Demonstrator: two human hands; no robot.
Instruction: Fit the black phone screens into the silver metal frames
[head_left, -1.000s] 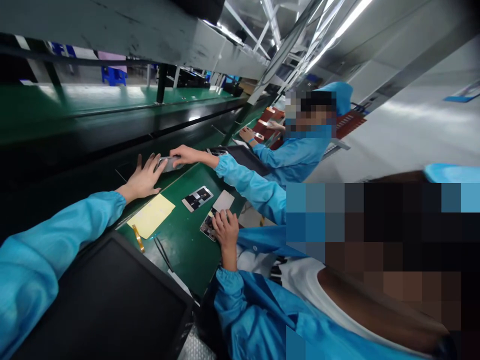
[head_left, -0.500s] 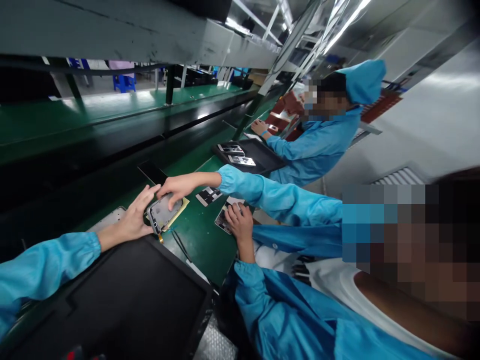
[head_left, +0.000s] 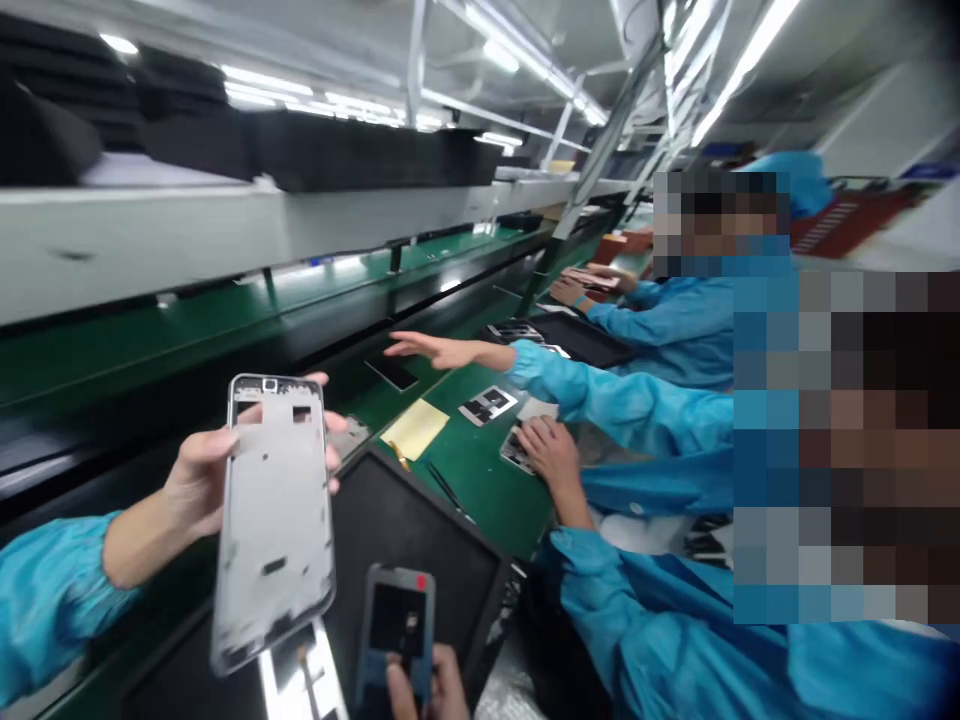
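My left hand (head_left: 196, 480) is raised in front of me, its fingers wrapped round the edges of a silver phone frame (head_left: 274, 515) held upright with its inner side facing me. At the bottom edge my right hand (head_left: 418, 692) shows only its fingertips, which grip a smaller phone part (head_left: 396, 632) with a dark middle and a blue-grey rim. Both parts hang above a black tray (head_left: 442, 540) on the green bench.
A co-worker in a blue coat sits at my right, one hand (head_left: 435, 350) stretched flat over the belt, the other (head_left: 546, 447) on a part. A yellow sheet (head_left: 415, 428) and a printed part (head_left: 487, 405) lie on the green bench (head_left: 480, 470). More workers sit further along.
The silver frame passed from the co-worker's hand into my left hand and rose towards me. My right hand came into view holding the smaller part. The co-worker's arm moved away over the belt.
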